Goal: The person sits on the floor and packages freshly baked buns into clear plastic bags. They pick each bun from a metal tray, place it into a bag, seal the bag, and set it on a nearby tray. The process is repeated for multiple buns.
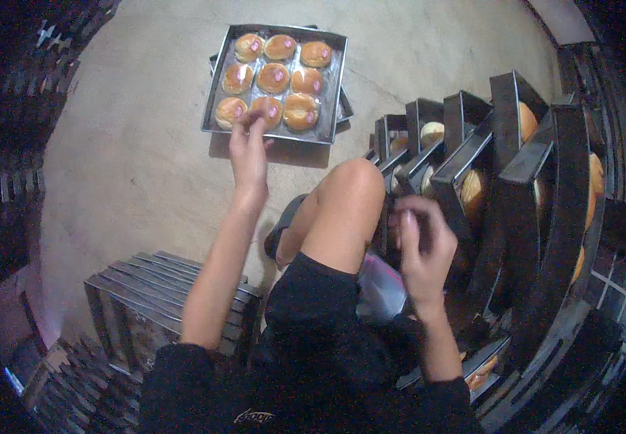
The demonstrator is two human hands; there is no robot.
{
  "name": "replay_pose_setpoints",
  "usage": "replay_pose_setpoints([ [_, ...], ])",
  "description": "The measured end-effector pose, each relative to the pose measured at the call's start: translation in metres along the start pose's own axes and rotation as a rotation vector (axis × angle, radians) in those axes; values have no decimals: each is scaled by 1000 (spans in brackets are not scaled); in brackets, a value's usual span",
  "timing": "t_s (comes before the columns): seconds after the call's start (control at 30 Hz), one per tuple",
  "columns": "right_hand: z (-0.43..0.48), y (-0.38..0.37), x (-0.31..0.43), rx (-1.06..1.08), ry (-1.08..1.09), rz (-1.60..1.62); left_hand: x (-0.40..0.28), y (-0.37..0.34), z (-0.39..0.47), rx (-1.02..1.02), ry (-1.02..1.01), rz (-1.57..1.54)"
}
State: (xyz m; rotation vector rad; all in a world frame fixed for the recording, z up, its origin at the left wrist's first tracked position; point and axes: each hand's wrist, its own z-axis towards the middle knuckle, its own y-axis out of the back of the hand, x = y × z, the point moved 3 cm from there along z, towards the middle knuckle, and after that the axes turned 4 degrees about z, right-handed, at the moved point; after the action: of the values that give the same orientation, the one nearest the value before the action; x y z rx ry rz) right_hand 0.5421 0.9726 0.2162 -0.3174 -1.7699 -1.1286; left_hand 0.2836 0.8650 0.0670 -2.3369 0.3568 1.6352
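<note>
A square metal baking tray lies on the floor ahead, holding several round golden buns in clear wrapping with small pink stickers. My left hand is at the tray's near edge, its fingertips over the near row of buns; whether they touch a bun cannot be told. My right hand is raised beside my bent knee, blurred, with its fingers curled; nothing in it can be made out. Below and beside that hand, a clear plastic bag with a pink edge rests by my thigh.
Another tray lies askew under the bun tray. Stacked, crisscrossed metal trays with buns rise close on the right. A stack of metal trays stands at the lower left. More dark racks or trays line the rim of the view. The floor is bare concrete.
</note>
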Motion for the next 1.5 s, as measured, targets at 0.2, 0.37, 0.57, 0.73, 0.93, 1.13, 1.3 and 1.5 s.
replay_pose_setpoints([
  [0.2,-118,8,-113,238,-17,-497,-27,-78,-193,704,-104,191],
  [0.37,-132,11,-157,348,-82,-220,51,-123,-239,1033,-648,1112],
  [0.57,-135,21,-150,319,128,-339,75,-119,-218,916,-506,982],
  [0.73,-158,44,-127,411,38,-237,57,-111,-206,883,-255,761],
  [0.93,-208,121,-94,529,-105,327,25,-97,-221,1217,21,142],
  [1.13,-238,129,-81,488,-201,1252,4,-94,-285,1455,140,345],
  [1.3,-239,120,-96,456,-363,1392,-11,-92,-285,1268,257,477],
  [1.5,-244,115,-68,520,468,232,-1,-79,-287,1226,338,778],
])
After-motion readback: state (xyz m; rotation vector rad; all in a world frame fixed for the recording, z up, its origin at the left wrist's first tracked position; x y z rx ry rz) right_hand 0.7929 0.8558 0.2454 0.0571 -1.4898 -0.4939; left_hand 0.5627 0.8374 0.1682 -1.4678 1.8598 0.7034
